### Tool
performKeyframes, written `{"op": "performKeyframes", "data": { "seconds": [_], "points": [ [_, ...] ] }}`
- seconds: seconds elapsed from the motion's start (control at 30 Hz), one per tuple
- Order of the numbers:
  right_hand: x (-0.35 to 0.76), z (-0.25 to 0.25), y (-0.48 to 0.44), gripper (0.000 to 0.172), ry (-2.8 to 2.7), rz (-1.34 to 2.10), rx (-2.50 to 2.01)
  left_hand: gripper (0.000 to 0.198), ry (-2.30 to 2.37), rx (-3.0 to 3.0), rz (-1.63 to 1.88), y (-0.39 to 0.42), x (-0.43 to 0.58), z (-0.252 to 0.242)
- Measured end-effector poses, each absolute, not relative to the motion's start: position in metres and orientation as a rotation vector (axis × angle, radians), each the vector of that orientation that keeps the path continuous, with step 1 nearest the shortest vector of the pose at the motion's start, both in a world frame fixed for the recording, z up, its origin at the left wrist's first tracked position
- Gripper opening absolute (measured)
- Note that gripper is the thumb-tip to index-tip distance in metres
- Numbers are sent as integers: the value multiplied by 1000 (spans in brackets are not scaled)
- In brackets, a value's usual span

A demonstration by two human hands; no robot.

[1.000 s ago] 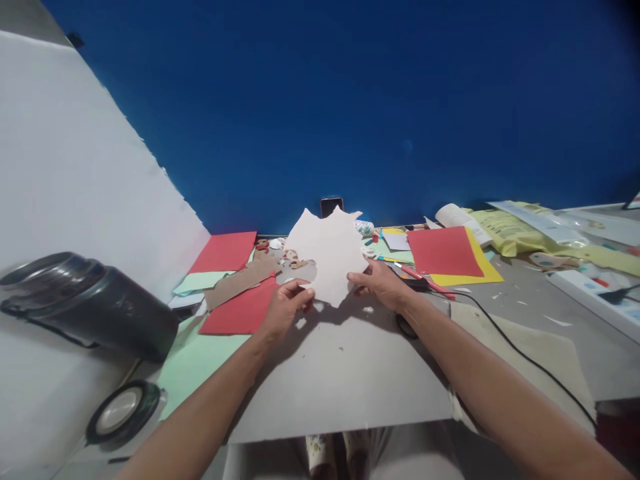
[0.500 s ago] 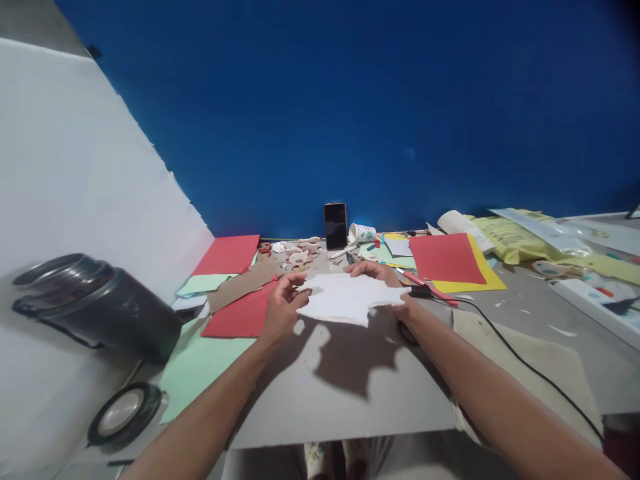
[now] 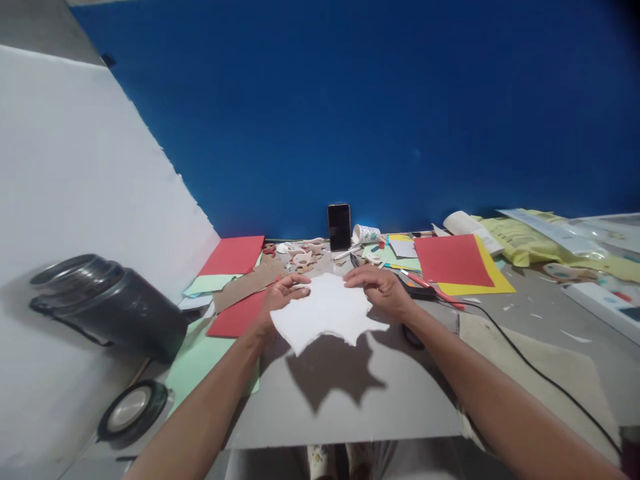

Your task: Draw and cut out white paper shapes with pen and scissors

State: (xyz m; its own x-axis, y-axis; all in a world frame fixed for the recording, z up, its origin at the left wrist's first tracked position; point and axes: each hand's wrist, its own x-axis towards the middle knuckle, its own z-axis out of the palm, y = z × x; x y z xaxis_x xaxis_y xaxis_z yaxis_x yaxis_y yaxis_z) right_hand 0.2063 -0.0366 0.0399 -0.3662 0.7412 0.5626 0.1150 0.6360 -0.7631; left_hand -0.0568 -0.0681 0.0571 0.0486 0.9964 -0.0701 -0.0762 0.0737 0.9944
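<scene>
Above the near middle of the table (image 3: 345,427) in the head view, a white cut-out (image 3: 325,310) with a jagged, pointed outline is held raised, its dark shadow thrown onto the table at six o'clock. Counted from the cut-out, its far edge is pinched at ten o'clock by the grip of the left hand (image 3: 277,303) and at two o'clock by the grip of the right hand (image 3: 383,290); how the fingers are set beneath it cannot be told.

At twelve o'clock a phone (image 3: 339,228) is stood upright near the blue wall (image 3: 350,113), with a patterned cup (image 3: 369,235) tipped on its side just beside it, towards one o'clock. Small pale cut pieces (image 3: 303,258) are strewn at eleven. Towards ten, a brown strip (image 3: 250,285) is laid across red paper. A dark flask (image 3: 115,300) is seen leaning at nine, and a black-rimmed disc (image 3: 129,408) at eight. Between two and three, a red sheet (image 3: 453,260) is overlapped on a yellow sheet (image 3: 500,273). Between three and four, a beige piece (image 3: 560,360) is crossed by a black cord.
</scene>
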Motion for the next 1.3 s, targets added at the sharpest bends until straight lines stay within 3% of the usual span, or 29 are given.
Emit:
{"op": "performKeyframes", "data": {
  "seconds": [0.17,0.33,0.4,0.5,0.63,0.77,0.9,1.13,1.3],
  "points": [
    [212,47,-35,29,-1583,1209,-815,40,1114,1247,1219,-66,-58,56],
    [214,45,-32,28,-1533,1349,-988,27,1080,1342,1087,-76,-53,50],
    [212,42,-32,29,-1653,1390,-1027,32,1078,1362,1008,-80,-49,49],
    [208,37,-35,25,-1762,1472,-994,59,1085,1363,943,-82,-45,51],
    [204,35,-33,25,-1678,1440,-998,68,1197,1272,1004,-77,-47,61],
    [206,35,-24,24,-1477,1317,-1120,52,1225,1058,1234,-71,-52,71],
    [208,35,-19,23,-1293,1290,-1155,34,1249,933,1237,-70,-52,67],
    [205,45,-26,20,-1205,1358,-1106,40,1193,930,1278,-68,-53,60],
    [210,45,-27,29,-1378,1444,-1078,39,1234,877,1329,-68,-56,68]
  ]
}}
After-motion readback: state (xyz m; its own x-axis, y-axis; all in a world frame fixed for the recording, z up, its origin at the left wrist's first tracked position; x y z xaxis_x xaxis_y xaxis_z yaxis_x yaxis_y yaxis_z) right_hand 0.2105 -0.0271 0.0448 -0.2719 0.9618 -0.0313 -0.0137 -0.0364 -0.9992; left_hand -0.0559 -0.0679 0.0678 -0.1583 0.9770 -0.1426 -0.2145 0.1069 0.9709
